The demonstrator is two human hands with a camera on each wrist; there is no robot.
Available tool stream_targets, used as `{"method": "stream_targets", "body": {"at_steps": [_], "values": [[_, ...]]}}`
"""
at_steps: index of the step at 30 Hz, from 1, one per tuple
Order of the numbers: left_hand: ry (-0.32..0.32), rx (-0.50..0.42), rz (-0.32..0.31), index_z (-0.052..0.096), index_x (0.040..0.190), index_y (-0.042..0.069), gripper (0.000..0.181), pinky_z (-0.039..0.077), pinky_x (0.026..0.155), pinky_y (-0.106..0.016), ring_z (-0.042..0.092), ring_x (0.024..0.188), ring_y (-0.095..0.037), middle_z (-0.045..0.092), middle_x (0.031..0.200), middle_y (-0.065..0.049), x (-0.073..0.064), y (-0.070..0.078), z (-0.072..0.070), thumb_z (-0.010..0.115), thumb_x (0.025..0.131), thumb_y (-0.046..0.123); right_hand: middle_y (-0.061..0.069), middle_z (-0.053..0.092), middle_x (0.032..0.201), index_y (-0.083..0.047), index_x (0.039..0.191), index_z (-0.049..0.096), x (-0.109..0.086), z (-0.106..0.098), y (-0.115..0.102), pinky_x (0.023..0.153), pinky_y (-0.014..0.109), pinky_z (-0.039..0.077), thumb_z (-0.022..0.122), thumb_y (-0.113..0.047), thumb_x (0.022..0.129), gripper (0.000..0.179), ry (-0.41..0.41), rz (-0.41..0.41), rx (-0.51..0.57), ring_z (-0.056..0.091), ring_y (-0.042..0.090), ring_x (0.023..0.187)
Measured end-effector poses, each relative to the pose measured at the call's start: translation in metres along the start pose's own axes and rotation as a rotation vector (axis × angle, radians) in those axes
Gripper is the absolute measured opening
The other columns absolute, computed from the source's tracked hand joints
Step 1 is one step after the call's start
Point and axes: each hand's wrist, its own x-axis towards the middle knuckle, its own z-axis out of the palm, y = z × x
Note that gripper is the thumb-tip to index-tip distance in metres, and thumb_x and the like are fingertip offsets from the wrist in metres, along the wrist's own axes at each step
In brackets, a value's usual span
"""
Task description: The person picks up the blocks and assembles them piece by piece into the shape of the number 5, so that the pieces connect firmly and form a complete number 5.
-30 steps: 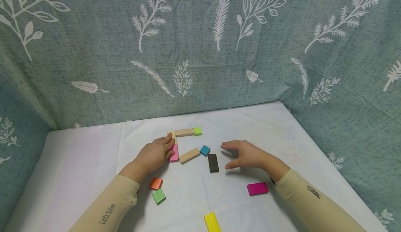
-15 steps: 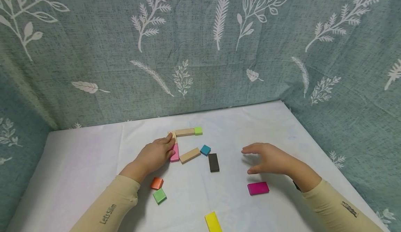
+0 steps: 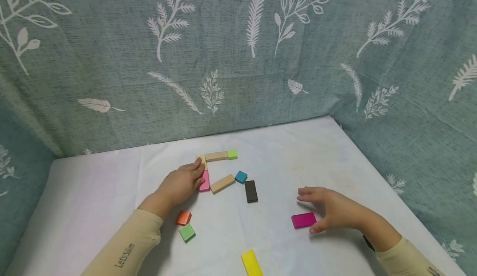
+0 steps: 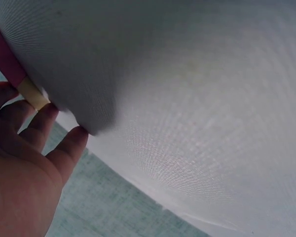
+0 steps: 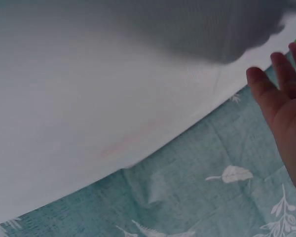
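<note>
In the head view my left hand (image 3: pixel 178 188) rests on a pale wooden block (image 3: pixel 202 163) and a pink block (image 3: pixel 204 181) lined up end to end. Its fingers touch the pale block while the thumb lies over the pink one. The left wrist view shows these fingers (image 4: pixel 69 148) spread and fairly straight beside the blocks. On the right, my right hand (image 3: pixel 333 210) hovers with thumb and fingers apart, holding nothing. Its thumb overlaps the right end of a magenta block (image 3: pixel 302 220). In the right wrist view the fingers (image 5: pixel 262 89) are extended.
A wooden block (image 3: pixel 216 156) and lime cube (image 3: pixel 232 154) continue from the pale block. Nearby lie another wooden block (image 3: pixel 222 183), a blue block (image 3: pixel 241 177) and a black block (image 3: pixel 251 191). Orange (image 3: pixel 183 217), green (image 3: pixel 187 232) and yellow (image 3: pixel 251 262) blocks lie nearer the front.
My right hand has moved right and toward the front, from beside the black block to the magenta block. The left hand stays on its blocks. The head view has shifted slightly.
</note>
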Motion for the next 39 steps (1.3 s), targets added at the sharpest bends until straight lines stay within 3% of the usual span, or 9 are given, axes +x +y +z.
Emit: {"method": "stream_targets", "body": {"at_steps": [11,31,39], "values": [[0.005,-0.008,0.006,0.042,0.143,0.009,0.055,0.04,0.103,-0.051,0.041,0.134,-0.033,0.034,0.152,-0.011,0.001,0.001,-0.001,0.053,0.096,0.036,0.0,0.046,0.144,-0.024,0.125,0.063,-0.01,0.017,0.005,0.105,0.053,0.036,0.078,-0.06,0.063,0.072,0.039,0.012,-0.073,0.036,0.028,0.137],[0.009,-0.003,0.006,0.042,0.142,0.008,0.056,0.039,0.104,-0.051,0.041,0.134,-0.033,0.034,0.152,-0.011,0.0,0.0,0.0,0.053,0.096,0.037,-0.003,0.046,0.145,-0.031,0.118,0.067,-0.005,0.022,0.011,0.105,0.053,0.037,0.079,-0.053,0.067,0.057,0.067,-0.001,-0.12,0.037,0.027,0.137],[0.012,-0.002,0.007,0.042,0.142,0.008,0.056,0.039,0.105,-0.05,0.041,0.134,-0.033,0.034,0.152,-0.011,0.0,0.0,0.0,0.053,0.096,0.037,-0.005,0.051,0.14,-0.034,0.11,0.07,-0.004,0.024,0.005,0.102,0.05,0.041,0.076,-0.049,0.074,0.039,0.119,-0.034,-0.132,0.042,0.023,0.134]]}}
